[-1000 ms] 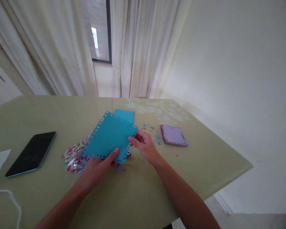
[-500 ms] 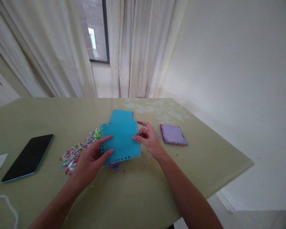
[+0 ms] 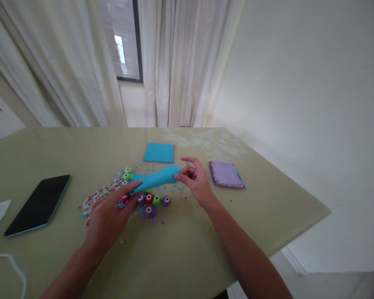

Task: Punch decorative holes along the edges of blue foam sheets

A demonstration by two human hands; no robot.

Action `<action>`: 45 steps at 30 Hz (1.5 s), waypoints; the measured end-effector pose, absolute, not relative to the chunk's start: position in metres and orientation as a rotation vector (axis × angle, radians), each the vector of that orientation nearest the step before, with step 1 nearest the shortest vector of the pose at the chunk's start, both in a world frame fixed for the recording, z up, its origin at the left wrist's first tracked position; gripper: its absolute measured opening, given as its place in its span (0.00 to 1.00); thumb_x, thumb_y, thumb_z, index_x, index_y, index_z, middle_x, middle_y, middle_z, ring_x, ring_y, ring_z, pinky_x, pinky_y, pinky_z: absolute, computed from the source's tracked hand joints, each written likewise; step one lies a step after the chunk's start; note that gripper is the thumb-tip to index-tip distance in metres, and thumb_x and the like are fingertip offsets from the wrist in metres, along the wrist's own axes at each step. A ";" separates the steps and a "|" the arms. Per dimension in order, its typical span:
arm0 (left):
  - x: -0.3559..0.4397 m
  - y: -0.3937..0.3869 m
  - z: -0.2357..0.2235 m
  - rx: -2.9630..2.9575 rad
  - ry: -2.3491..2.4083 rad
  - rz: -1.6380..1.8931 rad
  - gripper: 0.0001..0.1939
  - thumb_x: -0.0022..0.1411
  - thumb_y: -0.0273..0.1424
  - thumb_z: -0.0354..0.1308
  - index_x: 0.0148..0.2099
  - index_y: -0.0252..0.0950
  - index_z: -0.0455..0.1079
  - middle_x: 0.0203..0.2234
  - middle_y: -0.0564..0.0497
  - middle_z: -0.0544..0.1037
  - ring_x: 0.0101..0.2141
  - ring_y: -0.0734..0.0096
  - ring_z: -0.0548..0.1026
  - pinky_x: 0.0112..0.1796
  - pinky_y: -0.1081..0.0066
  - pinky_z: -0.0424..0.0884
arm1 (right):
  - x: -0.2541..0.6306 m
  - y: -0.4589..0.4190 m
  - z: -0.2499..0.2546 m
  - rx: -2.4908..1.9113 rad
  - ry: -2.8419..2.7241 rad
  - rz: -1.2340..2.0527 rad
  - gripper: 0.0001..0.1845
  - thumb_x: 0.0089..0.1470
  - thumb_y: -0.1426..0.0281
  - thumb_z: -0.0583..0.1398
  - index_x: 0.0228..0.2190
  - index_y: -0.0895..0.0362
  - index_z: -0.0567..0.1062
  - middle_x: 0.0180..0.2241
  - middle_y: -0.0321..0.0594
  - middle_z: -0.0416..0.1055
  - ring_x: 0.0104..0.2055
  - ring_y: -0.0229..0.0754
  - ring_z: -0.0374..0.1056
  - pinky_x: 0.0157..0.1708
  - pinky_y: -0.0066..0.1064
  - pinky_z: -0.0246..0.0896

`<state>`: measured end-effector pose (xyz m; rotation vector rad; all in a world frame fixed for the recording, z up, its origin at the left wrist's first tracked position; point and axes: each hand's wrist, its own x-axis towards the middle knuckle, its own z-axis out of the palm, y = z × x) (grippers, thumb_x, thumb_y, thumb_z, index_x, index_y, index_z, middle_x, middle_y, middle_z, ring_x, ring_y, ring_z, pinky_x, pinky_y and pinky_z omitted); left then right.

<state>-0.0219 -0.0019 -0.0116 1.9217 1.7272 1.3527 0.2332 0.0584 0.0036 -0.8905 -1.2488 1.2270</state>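
The left hand (image 3: 107,216) and right hand (image 3: 198,185) pinch opposite ends of a curved bright-blue paper sheet (image 3: 158,177), seemingly controlling its bend.

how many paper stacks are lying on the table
2: a blue-topped stack beyond the curled blue sheet, and a lilac-topped stack to the right of the right hand. No others show.

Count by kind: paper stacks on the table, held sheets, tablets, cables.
Blue-topped stack: 1
Lilac-topped stack: 1
Held blue sheet: 1
Tablet: 1
White cable: 1
Total: 5
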 end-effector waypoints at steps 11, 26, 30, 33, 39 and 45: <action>-0.010 -0.001 -0.008 1.382 1.347 1.252 0.23 0.60 0.50 0.67 0.45 0.37 0.76 0.35 0.49 0.83 0.33 0.63 0.80 0.35 0.66 0.78 | 0.232 0.046 0.014 -0.980 -1.655 0.998 0.17 0.50 0.58 0.75 0.42 0.48 0.85 0.43 0.42 0.80 0.45 0.48 0.72 0.44 0.38 0.64; 0.000 -0.003 -0.005 1.133 1.283 1.337 0.25 0.48 0.48 0.77 0.43 0.37 0.82 0.35 0.49 0.86 0.33 0.66 0.81 0.34 0.70 0.78 | 0.222 0.043 0.003 -0.973 -1.544 1.571 0.24 0.45 0.55 0.77 0.38 0.57 0.81 0.34 0.38 0.78 0.35 0.40 0.73 0.39 0.33 0.68; 0.005 -0.007 -0.009 1.075 1.187 1.350 0.19 0.53 0.45 0.76 0.42 0.39 0.82 0.35 0.50 0.86 0.34 0.67 0.82 0.38 0.71 0.79 | 0.215 0.039 0.001 -0.939 -1.509 1.571 0.23 0.49 0.51 0.74 0.34 0.58 0.82 0.33 0.38 0.79 0.32 0.39 0.71 0.35 0.33 0.67; 0.004 -0.007 -0.014 1.048 1.150 1.356 0.16 0.56 0.44 0.75 0.40 0.39 0.82 0.35 0.50 0.86 0.34 0.67 0.83 0.39 0.70 0.80 | 0.218 0.040 0.003 -0.928 -1.483 1.564 0.22 0.50 0.51 0.74 0.34 0.58 0.83 0.33 0.39 0.80 0.31 0.39 0.71 0.35 0.32 0.67; 0.005 -0.008 -0.010 1.087 1.165 1.370 0.15 0.56 0.43 0.75 0.40 0.39 0.82 0.34 0.51 0.86 0.34 0.67 0.83 0.39 0.72 0.80 | 0.221 0.042 0.006 -0.939 -1.483 1.544 0.23 0.47 0.51 0.75 0.32 0.57 0.82 0.31 0.37 0.79 0.30 0.38 0.70 0.33 0.31 0.66; 0.010 -0.009 -0.005 1.079 1.179 1.407 0.16 0.51 0.42 0.78 0.37 0.38 0.81 0.32 0.53 0.83 0.33 0.70 0.80 0.36 0.74 0.78 | 0.215 0.039 0.003 -0.960 -1.446 1.473 0.22 0.47 0.52 0.75 0.30 0.57 0.81 0.28 0.35 0.77 0.27 0.36 0.68 0.29 0.29 0.63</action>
